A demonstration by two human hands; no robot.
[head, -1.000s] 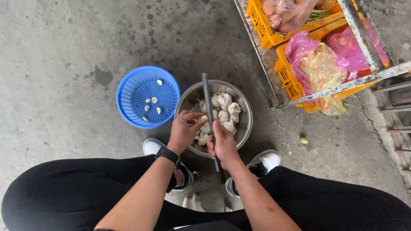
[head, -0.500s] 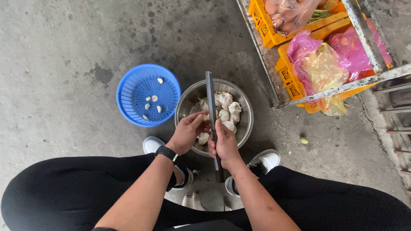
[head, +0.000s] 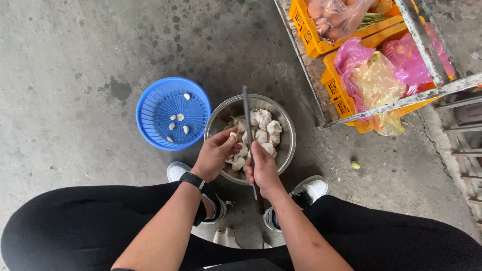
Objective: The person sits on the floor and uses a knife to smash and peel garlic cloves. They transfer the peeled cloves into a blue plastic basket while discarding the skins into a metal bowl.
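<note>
Left hand (head: 215, 156), black wristband (head: 193, 179) at wrist: fingers curled, pinching one garlic clove (head: 233, 135) at the fingertips, over near rim of metal bowl (head: 286, 145)
Right hand (head: 262, 169): closed around handle of long knife (head: 246, 118), blade edge-up, pointing away across the bowl
Garlic bulbs (head: 262, 130): heaped inside the bowl, between and beyond both hands
Blue plastic basket (head: 155, 103): on concrete floor just left of the bowl, holding a few peeled cloves (head: 179, 117)
Yellow crates (head: 326, 83) with pink and clear bags (head: 374, 75): upper right, behind metal frame (head: 396, 103)
White shoes (head: 314, 186): below the bowl
</note>
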